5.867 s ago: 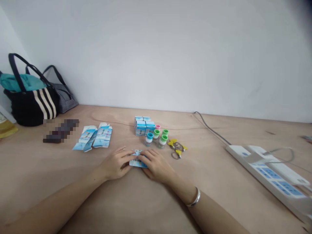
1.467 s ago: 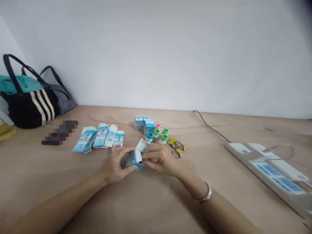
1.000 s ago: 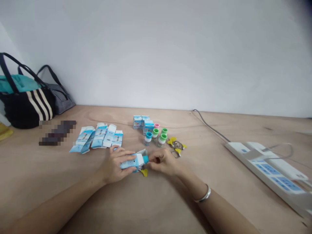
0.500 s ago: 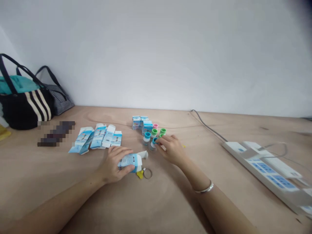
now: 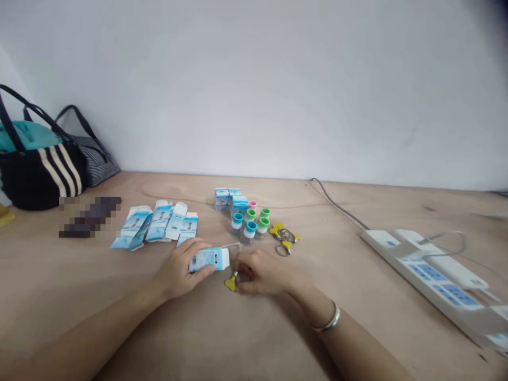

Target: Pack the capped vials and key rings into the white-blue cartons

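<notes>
My left hand (image 5: 186, 269) is wrapped round a small blue-and-white carton (image 5: 207, 260), tilted on its side, its end flap standing out toward the right. My right hand (image 5: 264, 271) has its fingers curled over a key ring with a yellow tag (image 5: 230, 283), just right of the carton; the fingers hide most of the ring. Behind the hands stand several small clear bottles with coloured collars, among them a blue-topped one (image 5: 250, 232), a green-topped one (image 5: 262, 227) and a pink-topped one (image 5: 252, 205). More yellow-tagged rings (image 5: 286, 235) lie right of the bottles.
Flattened cartons (image 5: 159, 222) lie to the left. Closed small boxes (image 5: 238, 203) stand behind the bottles. A black striped bag (image 5: 43, 177) and a pixelated dark object (image 5: 91, 217) are at far left. A power strip (image 5: 428, 280) with a cable lies at right.
My right hand has left the blue-topped bottle and moved down and left onto the key ring. The rings beside the bottles now show. My left hand still holds the carton, slightly turned.
</notes>
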The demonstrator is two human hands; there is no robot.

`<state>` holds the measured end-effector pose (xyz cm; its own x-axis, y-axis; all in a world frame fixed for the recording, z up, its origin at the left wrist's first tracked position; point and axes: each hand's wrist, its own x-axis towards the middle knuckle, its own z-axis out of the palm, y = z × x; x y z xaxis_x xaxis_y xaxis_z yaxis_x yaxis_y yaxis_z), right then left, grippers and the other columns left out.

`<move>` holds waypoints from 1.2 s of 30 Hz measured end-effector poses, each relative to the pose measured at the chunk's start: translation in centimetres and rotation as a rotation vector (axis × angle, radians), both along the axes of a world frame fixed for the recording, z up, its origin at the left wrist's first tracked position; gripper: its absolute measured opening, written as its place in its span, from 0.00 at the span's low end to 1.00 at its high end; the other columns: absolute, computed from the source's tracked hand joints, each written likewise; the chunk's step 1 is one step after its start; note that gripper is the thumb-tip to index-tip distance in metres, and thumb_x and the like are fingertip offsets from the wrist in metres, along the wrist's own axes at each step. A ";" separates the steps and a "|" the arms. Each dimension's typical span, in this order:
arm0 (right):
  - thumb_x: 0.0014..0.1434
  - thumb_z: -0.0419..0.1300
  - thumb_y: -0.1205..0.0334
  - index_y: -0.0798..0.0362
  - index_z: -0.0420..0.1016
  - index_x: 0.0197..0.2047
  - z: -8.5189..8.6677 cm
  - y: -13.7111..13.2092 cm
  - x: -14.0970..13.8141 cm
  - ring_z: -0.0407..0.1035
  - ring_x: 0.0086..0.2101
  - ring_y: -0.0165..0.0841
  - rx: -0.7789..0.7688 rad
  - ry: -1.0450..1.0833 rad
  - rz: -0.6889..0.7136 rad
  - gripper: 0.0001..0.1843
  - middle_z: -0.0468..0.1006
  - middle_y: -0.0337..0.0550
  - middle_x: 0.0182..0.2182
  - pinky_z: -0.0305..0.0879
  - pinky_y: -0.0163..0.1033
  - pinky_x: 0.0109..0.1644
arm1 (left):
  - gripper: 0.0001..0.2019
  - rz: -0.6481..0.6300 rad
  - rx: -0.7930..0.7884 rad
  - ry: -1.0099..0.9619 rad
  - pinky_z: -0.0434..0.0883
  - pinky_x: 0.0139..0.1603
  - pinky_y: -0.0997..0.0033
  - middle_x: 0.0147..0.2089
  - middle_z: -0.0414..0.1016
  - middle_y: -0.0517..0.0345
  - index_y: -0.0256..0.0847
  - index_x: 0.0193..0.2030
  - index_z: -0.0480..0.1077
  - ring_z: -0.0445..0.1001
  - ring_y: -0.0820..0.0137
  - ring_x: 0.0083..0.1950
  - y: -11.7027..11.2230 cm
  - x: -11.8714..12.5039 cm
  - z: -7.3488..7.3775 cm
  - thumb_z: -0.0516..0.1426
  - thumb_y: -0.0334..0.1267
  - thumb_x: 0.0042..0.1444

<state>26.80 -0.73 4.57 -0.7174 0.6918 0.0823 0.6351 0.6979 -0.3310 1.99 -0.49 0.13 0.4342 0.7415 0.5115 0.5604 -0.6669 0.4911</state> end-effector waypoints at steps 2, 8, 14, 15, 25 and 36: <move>0.44 0.67 0.62 0.50 0.74 0.31 0.1 0.2 0.7 0.65 0.21 0.28 0.016 -0.068 -0.037 0.09 0.74 0.35 0.21 0.49 0.32 0.21 | 0.19 -0.001 0.039 0.001 0.69 0.55 0.59 0.53 0.70 0.52 0.45 0.52 0.66 0.70 0.62 0.54 0.0 0.0 -0.2 0.59 0.42 0.52; 0.49 0.62 0.53 0.52 0.75 0.28 1.7 1.6 4.1 0.69 0.25 0.36 0.102 -0.307 -0.379 0.10 0.76 0.44 0.23 0.49 0.36 0.24 | 0.16 -0.120 0.116 0.032 0.68 0.56 0.59 0.56 0.66 0.50 0.46 0.50 0.67 0.67 0.63 0.57 0.0 0.2 -0.7 0.56 0.32 0.54; 0.50 0.58 0.57 0.53 0.72 0.36 2.6 3.0 6.0 0.71 0.27 0.39 0.114 -0.401 -0.807 0.11 0.77 0.48 0.28 0.50 0.36 0.24 | 0.20 -0.134 0.174 0.092 0.65 0.59 0.51 0.56 0.66 0.50 0.47 0.52 0.66 0.65 0.59 0.59 0.0 0.0 -0.6 0.57 0.33 0.52; 0.49 0.59 0.59 0.53 0.72 0.37 2.5 3.1 6.2 0.70 0.26 0.38 0.106 -0.405 -0.849 0.11 0.77 0.48 0.27 0.50 0.35 0.24 | 0.21 -0.117 0.169 0.100 0.64 0.59 0.50 0.56 0.66 0.50 0.47 0.53 0.66 0.65 0.58 0.59 0.0 0.0 -0.5 0.58 0.34 0.51; 0.57 0.55 0.58 0.53 0.72 0.36 1.4 2.2 3.7 0.67 0.25 0.32 0.374 0.187 -0.540 0.08 0.73 0.42 0.24 0.59 0.35 0.30 | 0.33 -0.022 -0.020 0.094 0.67 0.57 0.56 0.57 0.67 0.49 0.45 0.62 0.55 0.68 0.58 0.56 -0.1 -0.9 -0.2 0.59 0.35 0.49; 0.59 0.57 0.55 0.53 0.69 0.54 -2.4 0.4 -2.1 0.67 0.48 0.41 0.450 0.178 0.001 0.21 0.71 0.54 0.51 0.63 0.48 0.49 | 0.15 0.009 -0.328 -0.241 0.74 0.44 0.66 0.45 0.75 0.54 0.43 0.50 0.66 0.75 0.66 0.45 0.5 0.3 -1.0 0.53 0.45 0.58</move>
<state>24.71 -0.29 2.14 -0.6658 0.5587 0.4945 0.5952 0.7974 -0.0994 2.30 -0.01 -0.91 0.3237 0.8853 0.3338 0.4086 -0.4490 0.7946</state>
